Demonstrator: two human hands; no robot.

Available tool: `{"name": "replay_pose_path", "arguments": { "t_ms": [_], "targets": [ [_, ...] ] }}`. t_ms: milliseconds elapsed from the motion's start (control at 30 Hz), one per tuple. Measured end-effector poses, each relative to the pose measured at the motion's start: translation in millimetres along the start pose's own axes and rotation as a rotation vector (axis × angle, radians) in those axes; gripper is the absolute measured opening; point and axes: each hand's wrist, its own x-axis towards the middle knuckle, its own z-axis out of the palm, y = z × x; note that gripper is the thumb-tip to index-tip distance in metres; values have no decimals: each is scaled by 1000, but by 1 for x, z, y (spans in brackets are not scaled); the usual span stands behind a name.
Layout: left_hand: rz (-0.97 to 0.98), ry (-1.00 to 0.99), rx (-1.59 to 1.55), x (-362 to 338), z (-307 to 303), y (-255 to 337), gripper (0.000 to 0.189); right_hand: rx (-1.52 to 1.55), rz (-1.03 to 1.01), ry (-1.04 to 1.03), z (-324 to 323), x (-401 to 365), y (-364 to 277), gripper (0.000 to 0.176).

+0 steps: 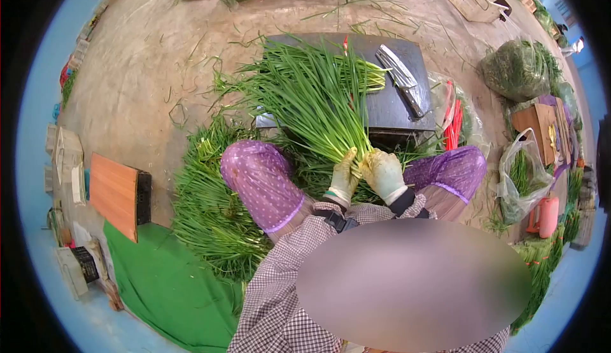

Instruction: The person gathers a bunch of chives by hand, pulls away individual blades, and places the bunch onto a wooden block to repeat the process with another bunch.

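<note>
Grip clenched, left hand [344,176] and right hand [382,173] clasp the chive bunch [312,98].

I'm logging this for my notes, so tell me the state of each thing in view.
Chive bunch: gripped at its base, leaves fanned out.
Left hand: gloved, closed on the bunch.
Right hand: gloved, closed on the bunch.
Knife: lying flat on the dark board, untouched.
Clear bag: open, greens inside.
</note>
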Motion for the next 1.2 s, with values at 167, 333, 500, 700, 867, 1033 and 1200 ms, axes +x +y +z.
{"name": "replay_pose_path", "arguments": {
  "t_ms": [167,333,500,700,867,1033,1200],
  "targets": [
    [-22,-2,-5,-5,-2,6,19,673,55,-35,-89,-6,-2,13],
    [-45,36,-33,-6,3,4,19,906,276,633,-205,-33,40,11],
    [-27,39,-84,-8,8,4,19,388,346,933,-197,-63,138,15],
    [-76,-44,-87,-6,-1,8,24,215,268,148,-70,-4,80,26],
    [-26,-17,-72,-5,3,6,19,733,356,-119,45,37,52,22],
    [-115,-98,-17,-11,13,10,24,554,313,-2,41,33,20,15],
    [-57,-100,26,-7,6,7,20,1284,454,-3,43,26,35,9]
  ]
}}
